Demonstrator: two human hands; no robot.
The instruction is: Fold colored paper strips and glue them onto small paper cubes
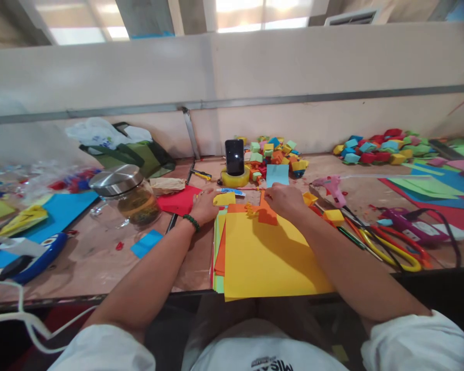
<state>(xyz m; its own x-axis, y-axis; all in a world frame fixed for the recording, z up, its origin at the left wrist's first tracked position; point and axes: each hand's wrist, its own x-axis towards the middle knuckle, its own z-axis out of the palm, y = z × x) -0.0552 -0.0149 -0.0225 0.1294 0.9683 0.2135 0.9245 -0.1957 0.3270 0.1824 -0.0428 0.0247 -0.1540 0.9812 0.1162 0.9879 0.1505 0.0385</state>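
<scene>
My left hand [204,207], with a dark green bead bracelet at the wrist, is closed at the left end of a small yellow paper piece [226,199]. Curled fingers of my right hand [285,200] meet the upper edge of an orange paper piece [268,212]; the fingertips are partly hidden. That orange piece overlaps a large yellow sheet [274,257], which lies on a stack of coloured paper in front of me. Small curled yellow scraps [250,209] rest between my hands. A blue-and-white tube [235,192] lies just beyond the yellow piece.
A phone [234,157] stands in a yellow tape roll [235,178], beside piled paper cubes [272,152]. Left are a lidded glass jar [139,201] and a cutter [201,174]. Right are a pink glue gun [332,189], a purple glue gun [413,226] and scissors [394,255].
</scene>
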